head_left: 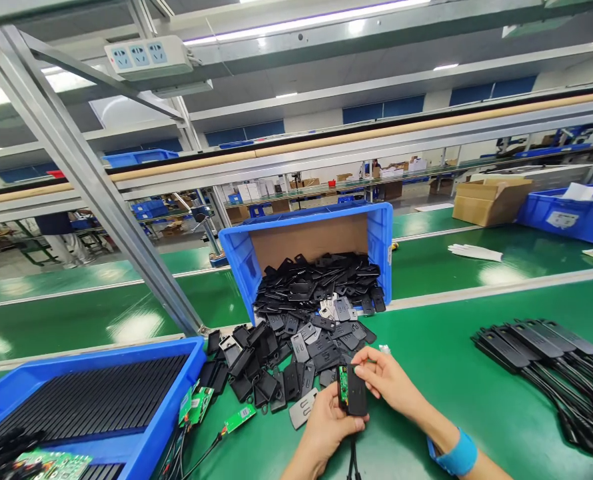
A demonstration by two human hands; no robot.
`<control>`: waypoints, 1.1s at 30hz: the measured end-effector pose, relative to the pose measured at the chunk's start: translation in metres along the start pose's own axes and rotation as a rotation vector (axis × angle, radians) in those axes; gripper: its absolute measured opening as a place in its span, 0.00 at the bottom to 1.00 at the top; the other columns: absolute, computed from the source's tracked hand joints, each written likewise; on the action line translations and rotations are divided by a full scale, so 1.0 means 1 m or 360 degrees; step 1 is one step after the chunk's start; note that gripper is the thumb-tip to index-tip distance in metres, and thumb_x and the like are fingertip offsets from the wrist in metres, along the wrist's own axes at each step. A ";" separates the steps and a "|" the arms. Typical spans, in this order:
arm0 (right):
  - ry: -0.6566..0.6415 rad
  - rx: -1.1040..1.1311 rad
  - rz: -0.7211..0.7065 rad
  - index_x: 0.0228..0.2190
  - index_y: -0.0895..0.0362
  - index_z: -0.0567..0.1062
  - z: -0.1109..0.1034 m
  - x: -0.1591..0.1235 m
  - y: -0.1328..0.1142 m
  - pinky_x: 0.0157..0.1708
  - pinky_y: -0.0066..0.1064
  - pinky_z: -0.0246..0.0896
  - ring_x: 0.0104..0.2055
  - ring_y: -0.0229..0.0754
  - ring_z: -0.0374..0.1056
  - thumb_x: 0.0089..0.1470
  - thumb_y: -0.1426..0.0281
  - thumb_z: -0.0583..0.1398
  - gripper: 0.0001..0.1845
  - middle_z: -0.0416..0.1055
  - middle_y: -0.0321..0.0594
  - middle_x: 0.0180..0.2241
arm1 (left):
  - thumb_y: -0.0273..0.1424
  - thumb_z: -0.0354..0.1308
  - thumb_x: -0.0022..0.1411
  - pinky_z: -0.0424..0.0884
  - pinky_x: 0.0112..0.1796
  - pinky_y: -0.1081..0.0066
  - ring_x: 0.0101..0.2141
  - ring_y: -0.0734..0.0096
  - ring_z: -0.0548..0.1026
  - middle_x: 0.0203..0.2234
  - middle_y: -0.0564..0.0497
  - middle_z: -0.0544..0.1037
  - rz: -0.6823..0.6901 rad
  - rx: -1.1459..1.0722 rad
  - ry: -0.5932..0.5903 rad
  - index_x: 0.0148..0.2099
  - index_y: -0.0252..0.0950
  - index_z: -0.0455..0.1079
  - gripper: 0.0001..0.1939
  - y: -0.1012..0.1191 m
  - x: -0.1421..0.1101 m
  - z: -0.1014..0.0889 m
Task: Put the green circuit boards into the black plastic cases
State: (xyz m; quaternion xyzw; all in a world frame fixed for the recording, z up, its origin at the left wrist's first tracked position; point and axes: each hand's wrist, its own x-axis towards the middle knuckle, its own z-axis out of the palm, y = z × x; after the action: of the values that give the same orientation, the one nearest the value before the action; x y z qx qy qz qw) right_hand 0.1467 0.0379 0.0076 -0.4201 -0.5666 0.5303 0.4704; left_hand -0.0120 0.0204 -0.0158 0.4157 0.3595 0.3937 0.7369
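My left hand (326, 423) is closed around a small black plastic housing with a green circuit board (344, 385) showing along its left side. Black cables (353, 457) hang from the housing's lower end. At its upper right, my right hand (389, 379) pinches the edge of a black cover (358, 395), which lies over part of the board and sits shifted to the right. Just beyond both hands spreads a heap of loose flat covers (321, 350) and deeper black case halves (256, 363). A grey cover (304, 408) lies beside my left hand.
A tipped blue crate (387, 253) spills black parts onto the green bench. At left, a blue tray (176, 393) holds rows of black pieces; wired green boards (239, 419) lie beside it. Cabled black units (531, 343) are lined up at right. A metal post (91, 180) rises at left.
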 end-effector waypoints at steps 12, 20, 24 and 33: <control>0.0139 0.0152 0.0084 0.34 0.54 0.62 0.013 -0.001 0.014 0.15 0.23 0.58 0.16 0.29 0.59 0.45 0.52 0.61 0.23 0.59 0.27 0.24 | 0.36 0.68 0.44 0.67 0.21 0.81 0.23 0.77 0.74 0.30 0.49 0.74 0.0021 0.0244 -0.0073 0.37 0.31 0.70 0.19 0.011 -0.006 0.010; 0.0001 -0.0065 0.0179 0.23 0.58 0.63 0.009 -0.001 0.011 0.17 0.22 0.42 0.19 0.29 0.46 0.50 0.47 0.54 0.25 0.50 0.26 0.18 | 0.43 0.66 0.45 0.71 0.25 0.78 0.26 0.73 0.76 0.30 0.45 0.75 0.0029 0.0288 0.0025 0.48 0.31 0.66 0.31 0.001 -0.005 0.007; 0.0063 -0.0128 0.0144 0.21 0.57 0.62 0.012 -0.001 0.009 0.17 0.23 0.41 0.20 0.31 0.47 0.49 0.45 0.54 0.27 0.52 0.28 0.18 | 0.43 0.67 0.44 0.71 0.25 0.77 0.24 0.73 0.76 0.31 0.45 0.76 0.0059 0.0250 0.0068 0.46 0.30 0.66 0.31 -0.006 -0.005 0.010; 0.0203 -0.0366 0.0016 0.38 0.58 0.71 0.012 0.000 0.015 0.26 0.28 0.59 0.28 0.38 0.61 0.54 0.50 0.50 0.25 0.64 0.37 0.28 | 0.37 0.70 0.41 0.74 0.36 0.66 0.35 0.62 0.78 0.41 0.40 0.76 0.0229 0.0143 0.0021 0.51 0.33 0.66 0.33 -0.010 0.004 0.008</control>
State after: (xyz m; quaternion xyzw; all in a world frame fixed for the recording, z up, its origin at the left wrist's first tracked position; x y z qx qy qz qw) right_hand 0.1342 0.0362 -0.0073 -0.5069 -0.5906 0.4363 0.4516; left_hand -0.0005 0.0178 -0.0228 0.4704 0.3508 0.4319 0.6849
